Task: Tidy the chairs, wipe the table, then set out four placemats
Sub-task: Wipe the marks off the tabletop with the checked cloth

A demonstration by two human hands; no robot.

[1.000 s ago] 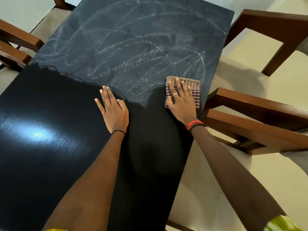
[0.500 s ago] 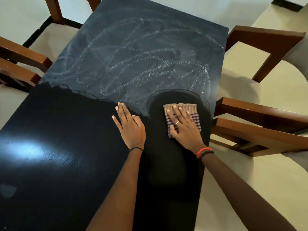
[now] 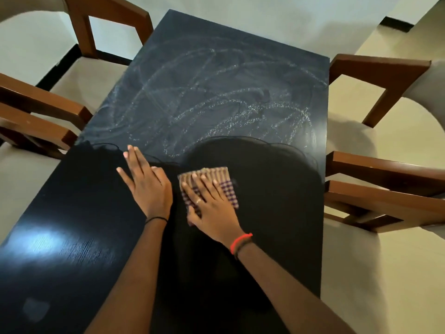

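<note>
- The cloth (image 3: 225,184) is being pressed flat on the table (image 3: 72,237), near the middle of the frame and a little to the right.
- It is being pressed down by the right hand (image 3: 212,208). The fingers (image 3: 198,196) are being kept straight and spread out on top of the cloth, not curled round it.
- The left hand (image 3: 147,186) is being laid flat on the bare table just beside the cloth, on its left side. Its fingers are being kept straight too, and nothing is being held in it.
- The lower half of the table is being shown dark and shiny, so that part is being judged as wiped.
- Grey streaks (image 3: 216,100) are being shown across the upper half of the table, up the frame from the fingertips of both hands.
- The next push is being judged to turn on this: the dirty part is lying just past the top edge of the cloth, so the cloth is needing to be slid toward the top of the frame.
- The right hand is being counted as the one for the job, as the cloth is under it.
- The cloth is being seen as nearly square, so no long side is being picked out.
- Chairs (image 3: 375,68) are being shown close to the table at the left and right edges of the frame.
- No mats are being shown.
</note>
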